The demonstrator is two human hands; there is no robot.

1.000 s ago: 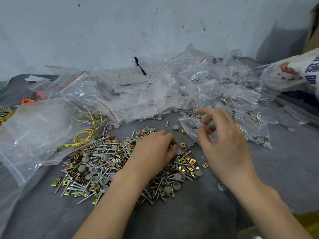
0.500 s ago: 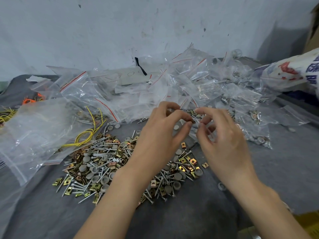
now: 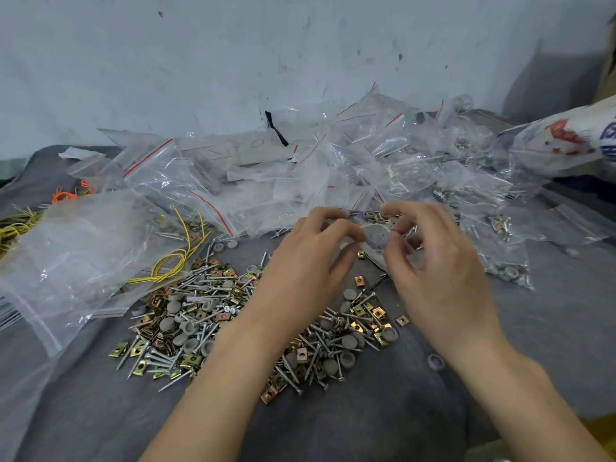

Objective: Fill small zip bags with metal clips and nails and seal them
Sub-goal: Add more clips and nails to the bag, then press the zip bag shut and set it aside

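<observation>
One second ago our left hand (image 3: 310, 265) lay down on the pile of nails and clips (image 3: 206, 321). Now it is up at the small zip bag (image 3: 376, 238), which we hold in the air between both hands, just in front of the heap of bags (image 3: 266, 175). The right hand (image 3: 436, 271) has kept its place, and its thumb and fingers are closed on the right side of the bag mouth. The fingers of the left hand are curled together and seem to pinch the left side of the mouth. Whether pieces are still inside this hand, we cannot tell. Something round and grey shows through the film, so we judge that a portion is going in, or is already in, and that pressing the zip closed comes soon. For moving there is not much room behind, because the heap begins directly past our fingertips. At the left a large bag (image 3: 76, 255) and a yellow wire (image 3: 173, 261) lie against the pile. The pile itself is under our left forearm, so lowering that arm could scatter it. The bare grey cloth (image 3: 550, 328) at the right and on the near side is the free room, with only a loose grey cap (image 3: 435, 362) on it. The near edge of the table is not visible.
</observation>
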